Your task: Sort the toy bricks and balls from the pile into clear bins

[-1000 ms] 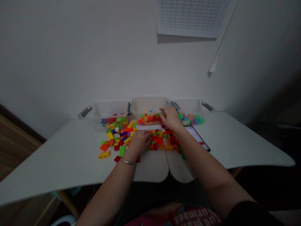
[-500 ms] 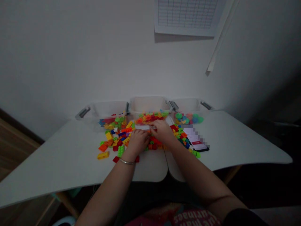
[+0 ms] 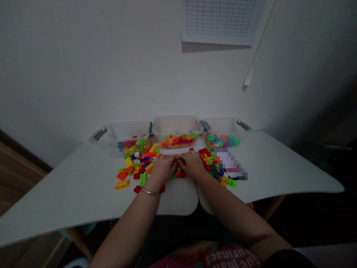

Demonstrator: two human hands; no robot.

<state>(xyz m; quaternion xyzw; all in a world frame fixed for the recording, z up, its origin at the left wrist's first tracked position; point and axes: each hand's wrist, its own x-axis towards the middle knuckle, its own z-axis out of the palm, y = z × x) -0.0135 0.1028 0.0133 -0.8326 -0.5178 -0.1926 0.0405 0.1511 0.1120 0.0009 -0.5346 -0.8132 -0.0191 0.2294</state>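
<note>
Colourful plastic building blocks (image 3: 143,178) lie heaped across the middle of the white table. My left hand (image 3: 163,169), with a bangle at its wrist, is over the heap, fingers curled inward and pointing right. Facing it, my right hand (image 3: 193,163) has its fingers bent toward the left one. The fingertips nearly meet, with bits of orange and green showing at them. Whatever they pinch is too small and too hidden to name. Just beyond the fingers lies a white sheet-like stack (image 3: 174,151), in front of the middle clear bin (image 3: 178,124).
A left clear bin (image 3: 129,128) and a right clear bin (image 3: 223,124) flank the middle one; all contain colourful pieces. A phone (image 3: 230,162), partly blurred out, lies right of the heap. The white table (image 3: 279,163) meets the wall. Its front edge has a notch near my body.
My right hand has come down and nearer to me, away from the white stack, to my left hand's fingertips. More of the stack shows now. My left hand has barely moved.
</note>
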